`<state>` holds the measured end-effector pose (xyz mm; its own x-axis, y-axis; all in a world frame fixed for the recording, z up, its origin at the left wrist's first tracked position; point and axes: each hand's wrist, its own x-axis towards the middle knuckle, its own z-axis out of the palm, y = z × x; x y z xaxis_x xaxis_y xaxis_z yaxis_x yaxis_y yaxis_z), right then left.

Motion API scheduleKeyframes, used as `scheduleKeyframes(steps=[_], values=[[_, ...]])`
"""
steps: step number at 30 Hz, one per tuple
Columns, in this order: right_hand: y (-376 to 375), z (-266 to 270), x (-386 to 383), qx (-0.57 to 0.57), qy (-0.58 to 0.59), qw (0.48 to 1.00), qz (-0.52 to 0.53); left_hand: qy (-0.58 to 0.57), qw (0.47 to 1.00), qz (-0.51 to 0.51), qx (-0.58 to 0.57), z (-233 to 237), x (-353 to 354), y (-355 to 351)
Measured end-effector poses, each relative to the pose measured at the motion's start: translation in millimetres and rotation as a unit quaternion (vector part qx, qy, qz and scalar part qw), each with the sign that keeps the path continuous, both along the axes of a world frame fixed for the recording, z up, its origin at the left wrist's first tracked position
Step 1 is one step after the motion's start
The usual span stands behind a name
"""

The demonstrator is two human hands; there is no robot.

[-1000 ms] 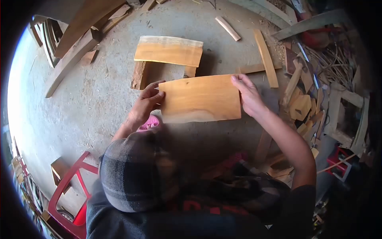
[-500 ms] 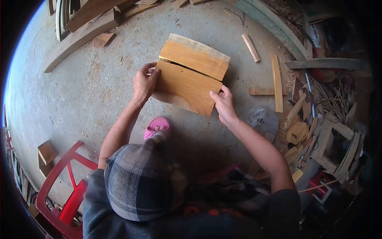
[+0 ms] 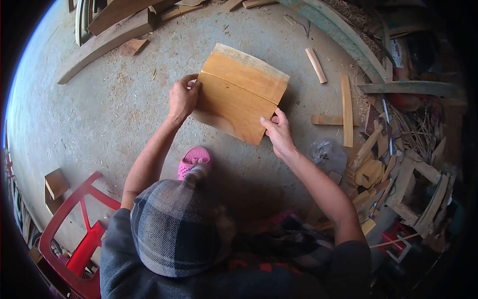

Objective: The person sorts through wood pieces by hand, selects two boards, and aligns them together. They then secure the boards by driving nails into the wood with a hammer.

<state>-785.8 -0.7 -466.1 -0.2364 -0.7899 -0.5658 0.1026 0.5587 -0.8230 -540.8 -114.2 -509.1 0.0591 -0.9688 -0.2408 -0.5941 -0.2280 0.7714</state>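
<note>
Gray concrete floor (image 3: 134,109) is spreading around one person (image 3: 117,249) in a plaid cap (image 3: 177,229), who is lining up two wooden boards at arm's reach. Two bare hands are holding the nearer board (image 3: 229,109), which is meeting the farther board (image 3: 249,70) along a thin seam ahead of the cap; whether the edges are touching all the way across, I cannot tell from where I am standing. The left hand (image 3: 183,99), half closed, is grasping the nearer board's left end, fingers curling at its edge. The right hand (image 3: 280,133), also partly open, is gripping the opposite end, its thumb lying on the upper face. The farther board is showing a pale, rough outer edge.

Just below the pair, one pink clog (image 3: 199,152) is showing. One red plastic chair (image 3: 88,244) is standing at lower left, with one wood block (image 3: 56,184) resting near it. At right, one short pale stick (image 3: 315,66) is lying beyond two crossing strips, one long (image 3: 346,110) and one short (image 3: 326,119), while one clear plastic bag (image 3: 331,157) is slumping beside a scrap-wood heap (image 3: 369,173). At upper left, one long beam (image 3: 107,47) is stretching beside one small offcut (image 3: 133,47).
</note>
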Motion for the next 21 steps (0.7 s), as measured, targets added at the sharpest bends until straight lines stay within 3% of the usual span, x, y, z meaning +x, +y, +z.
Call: scheduleKeyframes(steps=[6,8,11,17,21], values=[[2,-8,-3,-0.003,0.004,1.000,0.007,-0.015,0.999,-0.022,-0.025,-21,5,-7],[4,-14,-8,0.003,0.018,1.000,0.012,0.066,0.998,-0.001,0.001,-21,3,-8],[4,-13,-12,0.001,0.011,0.999,0.051,0.082,0.997,0.004,0.011,-23,3,-8],[8,-29,-24,0.030,-0.112,0.993,-0.028,0.219,0.975,-0.010,0.035,-28,6,-7],[4,-45,-46,0.053,-0.126,0.991,-0.011,0.208,0.977,-0.007,0.042,-22,6,-13]])
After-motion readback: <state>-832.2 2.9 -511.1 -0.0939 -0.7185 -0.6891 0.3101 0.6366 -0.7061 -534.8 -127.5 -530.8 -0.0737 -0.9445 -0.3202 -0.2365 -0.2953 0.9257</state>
